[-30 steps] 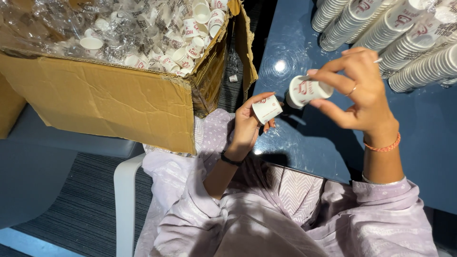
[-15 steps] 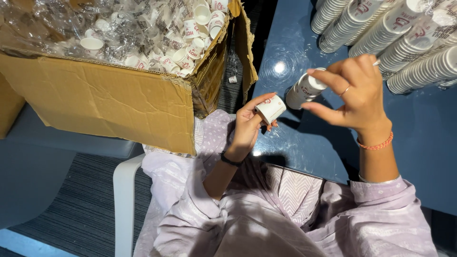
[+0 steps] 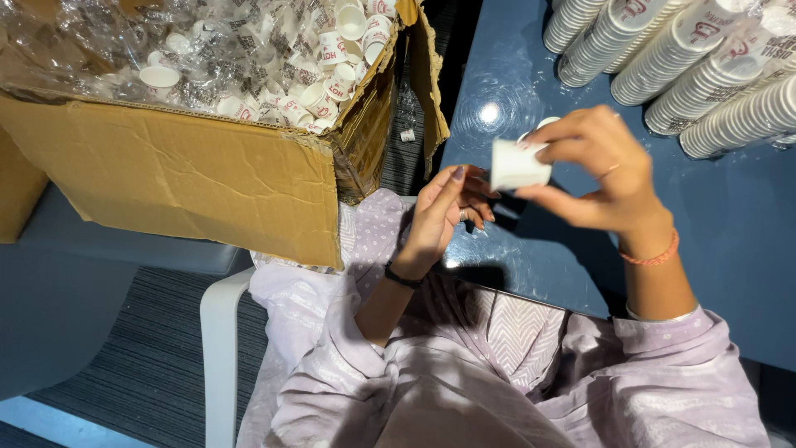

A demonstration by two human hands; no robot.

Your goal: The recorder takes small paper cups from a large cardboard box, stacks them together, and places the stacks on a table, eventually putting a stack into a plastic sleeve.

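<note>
Now right hand [image 3: 601, 178] pinches one white cup [image 3: 516, 164]; left hand [image 3: 444, 211] empty.

White paper cup [image 3: 516, 164] in right hand [image 3: 599, 176]. Stacked cups [image 3: 680, 58]: white, red print. Loose cups [image 3: 315, 91] in brown cardboard box [image 3: 178, 178]: white, red print. Table [image 3: 730, 241]: dark blue. Sleeves [image 3: 663, 382]: pale lilac, dotted. Right-wrist bracelet [image 3: 652, 255]: orange. Left-wrist band [image 3: 401, 277]: black. Chair [image 3: 219, 348]: white.

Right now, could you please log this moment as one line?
right hand: holds small white paper cup | left hand: empty, near cup | over dark blue table
</note>
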